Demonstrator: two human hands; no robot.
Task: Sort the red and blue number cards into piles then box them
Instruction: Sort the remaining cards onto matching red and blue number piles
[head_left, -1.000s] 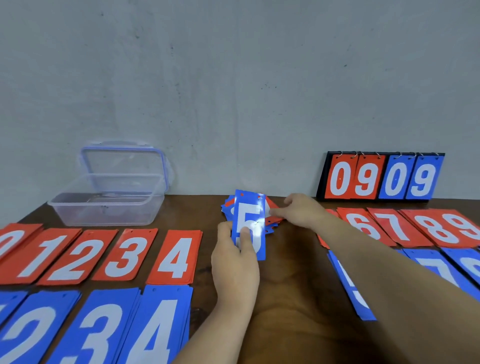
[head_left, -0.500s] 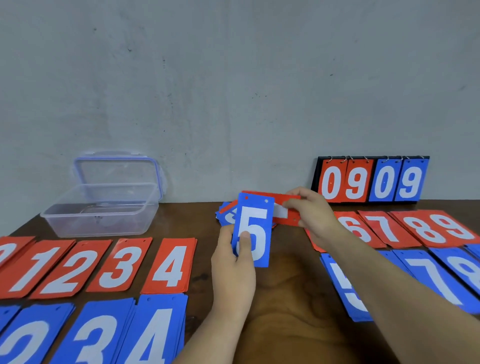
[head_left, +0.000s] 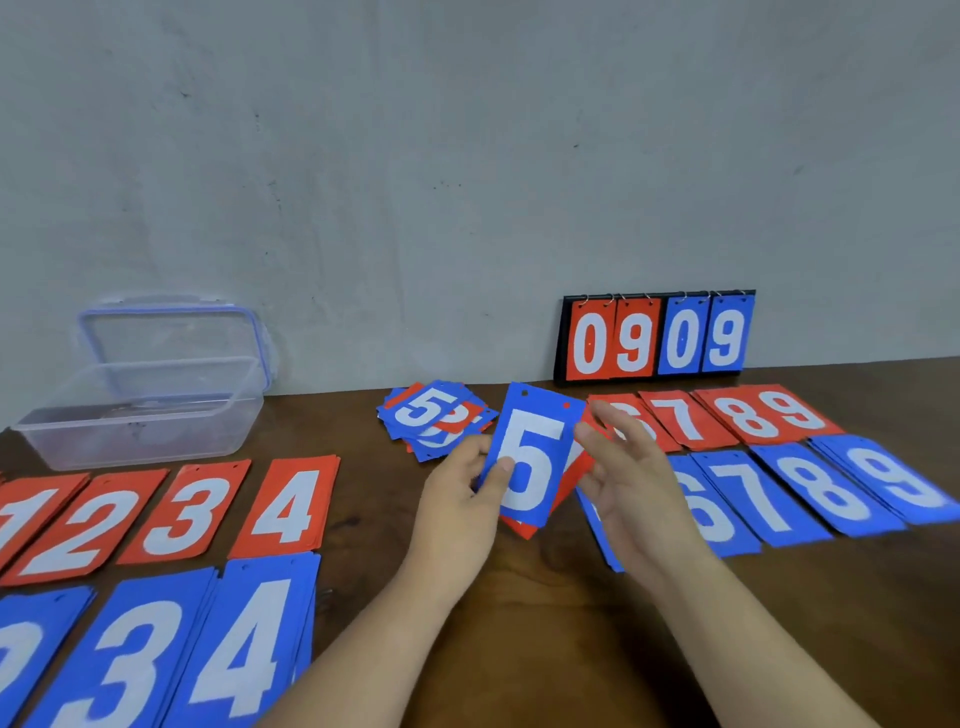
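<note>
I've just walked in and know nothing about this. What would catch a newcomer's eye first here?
The blue 5 card, held up at centre by the left hand with a red card behind it, the right hand open beside. Rows of red cards and blue cards flank it on the table, and a flip scoreboard reading 0909 stands against the wall, back right.

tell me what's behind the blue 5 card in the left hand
A red card lies behind the blue 5 card, peeking out at its right edge and bottom. Its number is covered.
</note>
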